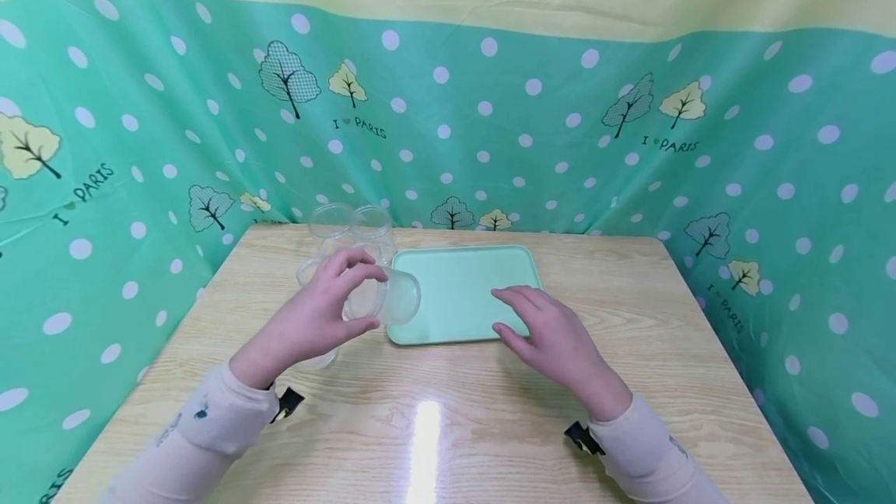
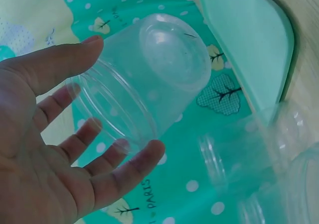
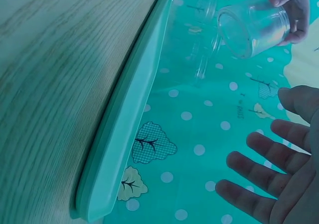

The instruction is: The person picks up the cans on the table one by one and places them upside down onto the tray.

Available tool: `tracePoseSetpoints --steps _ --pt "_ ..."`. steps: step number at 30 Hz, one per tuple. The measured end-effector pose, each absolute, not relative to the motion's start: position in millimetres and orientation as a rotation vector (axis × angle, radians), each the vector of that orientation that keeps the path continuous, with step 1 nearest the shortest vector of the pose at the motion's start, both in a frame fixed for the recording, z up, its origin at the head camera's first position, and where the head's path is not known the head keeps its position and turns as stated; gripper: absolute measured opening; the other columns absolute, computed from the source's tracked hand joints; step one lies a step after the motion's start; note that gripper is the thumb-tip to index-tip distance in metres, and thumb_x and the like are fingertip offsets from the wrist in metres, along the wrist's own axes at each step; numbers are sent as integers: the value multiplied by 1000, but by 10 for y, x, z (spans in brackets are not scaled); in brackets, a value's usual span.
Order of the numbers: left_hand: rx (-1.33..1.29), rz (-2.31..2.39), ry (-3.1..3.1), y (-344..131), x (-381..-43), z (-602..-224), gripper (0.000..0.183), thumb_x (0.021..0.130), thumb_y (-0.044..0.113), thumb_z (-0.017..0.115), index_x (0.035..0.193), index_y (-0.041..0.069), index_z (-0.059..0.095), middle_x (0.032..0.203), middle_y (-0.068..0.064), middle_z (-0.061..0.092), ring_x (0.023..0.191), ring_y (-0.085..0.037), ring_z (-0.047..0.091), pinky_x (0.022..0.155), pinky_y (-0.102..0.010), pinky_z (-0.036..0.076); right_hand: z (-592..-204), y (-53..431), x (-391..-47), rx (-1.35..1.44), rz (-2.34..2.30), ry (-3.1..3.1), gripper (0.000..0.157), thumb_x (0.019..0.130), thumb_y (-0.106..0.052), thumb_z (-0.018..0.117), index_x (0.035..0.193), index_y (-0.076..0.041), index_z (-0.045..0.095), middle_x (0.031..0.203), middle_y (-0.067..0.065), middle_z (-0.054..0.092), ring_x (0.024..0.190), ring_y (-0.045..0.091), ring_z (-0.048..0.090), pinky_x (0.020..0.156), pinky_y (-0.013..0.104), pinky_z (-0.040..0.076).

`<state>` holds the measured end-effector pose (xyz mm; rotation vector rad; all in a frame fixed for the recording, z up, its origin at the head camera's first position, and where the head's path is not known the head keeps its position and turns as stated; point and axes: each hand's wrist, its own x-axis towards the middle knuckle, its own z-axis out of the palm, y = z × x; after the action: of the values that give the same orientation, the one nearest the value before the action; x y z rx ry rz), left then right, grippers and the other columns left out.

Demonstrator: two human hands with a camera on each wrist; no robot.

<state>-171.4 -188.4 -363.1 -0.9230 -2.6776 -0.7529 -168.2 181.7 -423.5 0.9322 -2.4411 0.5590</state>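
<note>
A clear plastic jar (image 2: 164, 79) is gripped round its rim end by my left hand (image 1: 325, 302), thumb on one side and fingers on the other. In the head view this jar (image 1: 400, 295) lies tilted sideways in the air, its base toward the green tray (image 1: 462, 294) and over the tray's left edge. My right hand (image 1: 553, 337) hovers by the tray's right front corner, fingers apart and holding nothing. In the right wrist view, the right hand's spread fingers (image 3: 269, 157) show well apart from the jar (image 3: 249, 30).
Several more clear jars (image 1: 371, 222) stand grouped on the wooden table (image 1: 476, 426) left of the tray, partly hidden by my left hand. A green dotted curtain (image 1: 448, 131) closes off the table's back and sides.
</note>
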Motion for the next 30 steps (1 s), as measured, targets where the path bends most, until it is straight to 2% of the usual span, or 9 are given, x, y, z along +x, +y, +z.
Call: tracePoseSetpoints --steps 6,13,20,30 --pt "-923 -832 -2643 -1843 -1696 -3665 60 76 14 92 127 17 60 140 -5 44 135 -28 40 104 -49 49 -4224 1810 -1669 928 570 -2450 51 94 -30 75 140 -14 60 129 -1 66 117 19 66 91 38 59" --pt "-941 -991 -2593 -1744 -1700 -3702 61 77 14 92 129 18 61 142 -1 43 130 -21 44 86 -42 57 -4230 1824 -1686 921 566 -2444 52 93 -28 76 140 -15 60 128 0 67 117 19 66 92 38 59" --pt "-954 -1082 -2560 -1686 -1708 -3757 59 78 13 91 129 15 62 142 -5 44 126 -20 47 84 -44 57 -4219 1829 -1695 911 566 -2446 51 94 -29 75 140 -14 60 129 1 67 118 20 65 94 40 59" --pt "-943 -1184 -2483 -1640 -1716 -3887 58 77 14 91 128 15 62 141 -3 45 128 -17 47 84 -43 58 -4219 1838 -1704 897 563 -2442 50 95 -32 73 141 -14 60 129 1 67 119 20 65 94 41 59"
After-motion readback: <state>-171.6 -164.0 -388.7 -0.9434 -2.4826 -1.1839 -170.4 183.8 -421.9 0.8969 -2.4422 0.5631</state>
